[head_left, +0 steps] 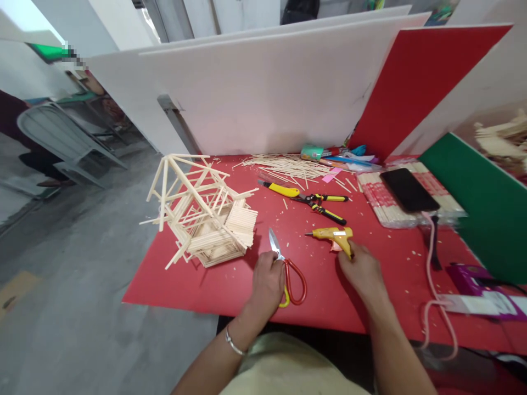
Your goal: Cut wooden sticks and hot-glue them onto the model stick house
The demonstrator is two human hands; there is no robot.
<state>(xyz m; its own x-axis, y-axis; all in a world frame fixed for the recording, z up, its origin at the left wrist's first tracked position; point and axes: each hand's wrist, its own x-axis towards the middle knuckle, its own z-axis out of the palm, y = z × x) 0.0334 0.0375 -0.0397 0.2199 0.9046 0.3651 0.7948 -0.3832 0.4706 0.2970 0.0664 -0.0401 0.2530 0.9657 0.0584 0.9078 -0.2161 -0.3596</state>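
Observation:
My left hand (268, 281) is closed around the pivot area of a pair of scissors (295, 282) with red and yellow handles, blades pointing away from me. My right hand (363, 270) grips the handle of a yellow hot glue gun (335, 236), whose nozzle points left. Left of the scissors stands a model built of thin wooden sticks (214, 230), with an open frame on top and a slatted panel on its right side. Beyond the glue gun lie black-and-yellow pliers (323, 206) and a yellow utility knife (284, 190).
Loose wooden sticks (288, 166) lie along the back of the red table (185, 291). A black phone (409, 189) rests on packs of sticks (379, 206), and its pink cable (431, 269) runs down the right side. A white board (263, 99) stands behind; a purple box (469, 280) sits right.

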